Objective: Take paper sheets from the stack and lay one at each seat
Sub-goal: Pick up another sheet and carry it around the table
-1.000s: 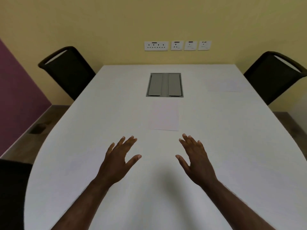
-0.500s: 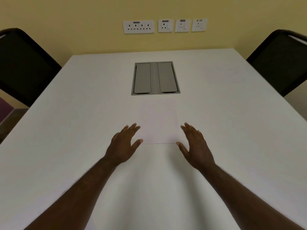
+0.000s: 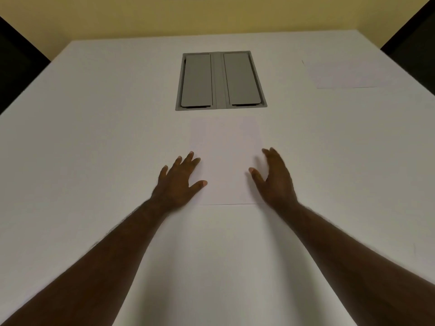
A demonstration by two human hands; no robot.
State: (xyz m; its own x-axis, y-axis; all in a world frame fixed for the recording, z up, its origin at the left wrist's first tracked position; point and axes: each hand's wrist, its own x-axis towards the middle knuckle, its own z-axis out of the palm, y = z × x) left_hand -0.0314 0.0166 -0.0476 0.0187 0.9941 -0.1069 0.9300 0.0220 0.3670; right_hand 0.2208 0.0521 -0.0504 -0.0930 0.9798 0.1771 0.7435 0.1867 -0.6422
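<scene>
A stack of white paper sheets (image 3: 227, 158) lies in the middle of the white table (image 3: 94, 137), just in front of a grey cable hatch. My left hand (image 3: 177, 182) is at the stack's left edge, fingers spread, thumb tip over the paper. My right hand (image 3: 274, 180) is at the stack's right edge, fingers apart, thumb over the paper. Neither hand holds a sheet. A single white sheet (image 3: 348, 74) lies flat at the far right seat.
The grey cable hatch (image 3: 221, 81) with two closed lids is set into the table beyond the stack. Black chairs stand at the far left (image 3: 16, 67) and far right (image 3: 414, 41). A yellow wall runs behind the table.
Both hands have reached forward from short of the stack to its left and right edges. The view has moved closer to the table and tilted down.
</scene>
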